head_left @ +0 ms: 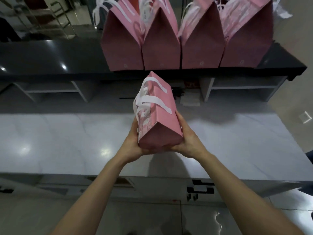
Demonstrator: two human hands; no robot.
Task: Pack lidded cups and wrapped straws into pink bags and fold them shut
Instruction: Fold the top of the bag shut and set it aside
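both hands are wrapped around the base of one pink bag [158, 119], which is carried in the air over the pale bench [67, 141]; its shadow falls on the bench top just below. the left hand [133, 145] cups the near left corner of the base with fingers curled up the printed side, and the right hand [186, 141] presses flat against the right side, fingers closed on the paper. the bag is tipped away from the person, so its plain bottom faces the camera and its top points far. its top looks folded over, with the white ribbon handles [152, 99] lying across the upper face. whether a cup and straw are inside cannot be seen.

on the dark raised counter [50, 55] at the far side, four pink bags [186, 44] stand in a row, touching side by side, tops pinched shut and white handles sticking up.

judging from this, the packing and folding of this bag is done and the step in hand is carrying it off to join the finished ones. the next move calls for lifting it up to the counter, turning it upright so the base goes down flat, and setting it in a free spot, probably to the left of the row, without knocking the standing bags or letting the fold spring open.
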